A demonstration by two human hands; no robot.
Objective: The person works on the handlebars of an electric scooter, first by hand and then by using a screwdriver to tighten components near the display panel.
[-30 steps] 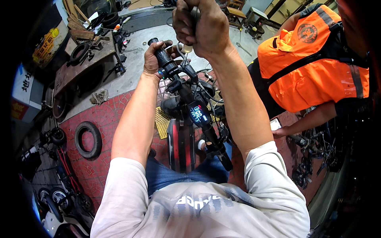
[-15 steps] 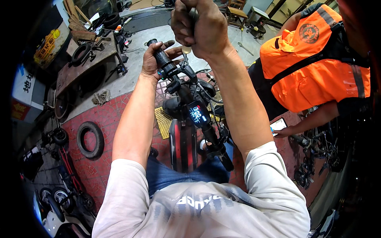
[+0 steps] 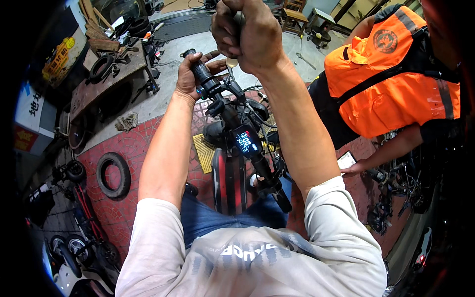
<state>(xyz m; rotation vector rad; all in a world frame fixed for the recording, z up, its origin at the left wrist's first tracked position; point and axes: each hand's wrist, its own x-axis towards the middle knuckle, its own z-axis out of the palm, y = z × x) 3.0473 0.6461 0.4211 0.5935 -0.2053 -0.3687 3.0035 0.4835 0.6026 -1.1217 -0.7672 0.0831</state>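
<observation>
An electric scooter stands in front of me, its handlebar (image 3: 267, 173) angled and its small display (image 3: 246, 142) lit. My left hand (image 3: 188, 76) is round the black rubber handlebar grip (image 3: 202, 72), thumb on the near side, fingers on the far side. Above and right of it, my right hand (image 3: 252, 37) is a fist round a tool, mostly hidden. The tool's pale rounded end (image 3: 231, 63) sticks out below the fist, close to the left fingertips and the brake lever (image 3: 232, 86). The scooter's black and red deck (image 3: 228, 180) lies between my legs.
At right a person in an orange vest (image 3: 386, 74) holds a phone (image 3: 346, 160). A loose tyre (image 3: 113, 175) lies on the red paving at left. Beyond it stands a wooden workbench (image 3: 106, 81) with tools and tyres. A wrench (image 3: 306, 60) lies on the concrete. More scooters are parked lower left.
Both hands stay almost where they were, the right fist shifting very slightly left. The handlebar hardly moves. The person in the vest leans in a little more at the right edge.
</observation>
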